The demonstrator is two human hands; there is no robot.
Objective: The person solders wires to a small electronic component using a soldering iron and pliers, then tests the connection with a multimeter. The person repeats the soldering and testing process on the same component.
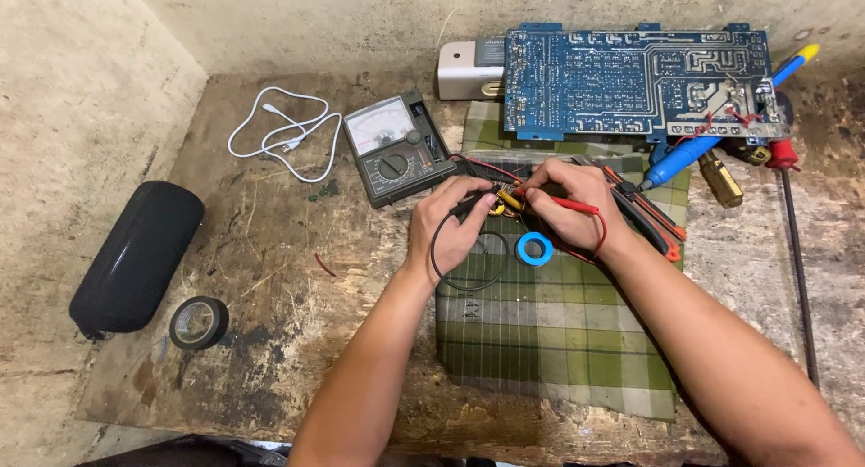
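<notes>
Both hands are brought together over the back part of the green checked cloth (pixel 559 341), near the middle of the counter (pixel 270 296). The left hand (pixel 446 228) is closed around a black probe (pixel 470 206), whose black lead (pixel 436 260) loops down over the cloth. The right hand (pixel 572 206) is closed on a red probe (pixel 572 203), held like a pen, its red lead (pixel 599 237) curling round the wrist. Both tips are pressed in from opposite sides onto a small yellow and coppery part (pixel 503 203) that lies on the cloth between the fingertips, apparently so that it is pinned steady while touched at two ends. The part looks small, with a yellow body and what seem copper windings; finer detail cannot be told.

The meter (pixel 395 147) is set just behind the left hand, tilted with its dial facing the person, so it can be read without either hand moving. A blue ring (pixel 534 248) lies on the cloth just in front of the right hand. A blue circuit board (pixel 640 80) is propped along the back edge, with a blue-handled tool (pixel 694 154) and pliers (pixel 649 217) beside it. A white cable (pixel 284 134), a black case (pixel 135 255) and black tape (pixel 198 323) are kept towards the left edge.
</notes>
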